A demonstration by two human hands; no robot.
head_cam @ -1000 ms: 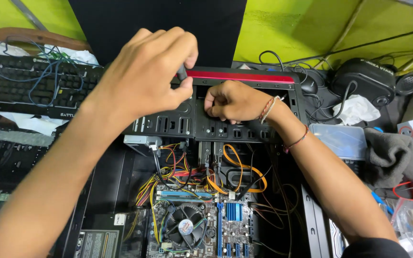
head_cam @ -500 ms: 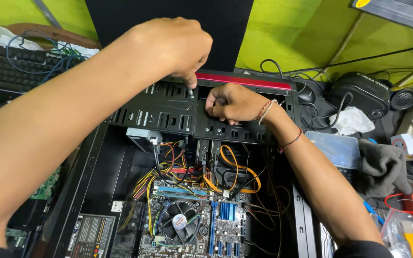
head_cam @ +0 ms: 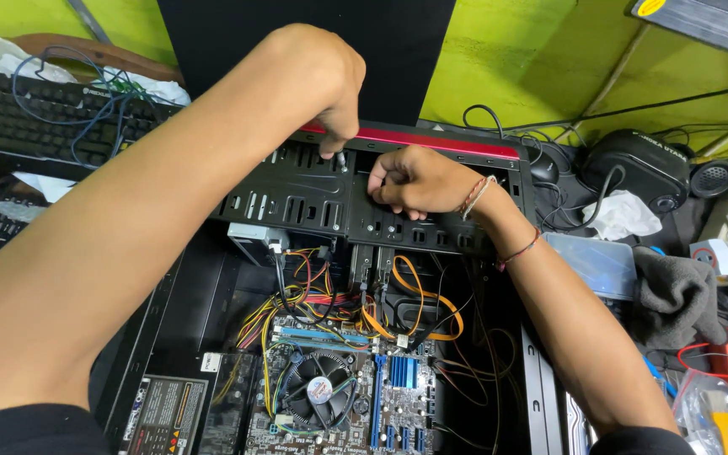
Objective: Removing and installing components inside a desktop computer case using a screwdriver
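Black drive cage (head_cam: 297, 198), left hand (head_cam: 318, 72) now lower.

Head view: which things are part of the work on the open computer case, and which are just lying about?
In hand: left hand with screwdriver tip, right hand, black drive cage.
Lying about: keyboard, speaker, grey cloth.

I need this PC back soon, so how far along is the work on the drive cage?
Done: the case lies open, motherboard and cables in place. In hand: the left hand drives a screwdriver into the drive cage, while the right hand steadies it. Left: the side is still uncovered, and I cannot tell how many screws remain.
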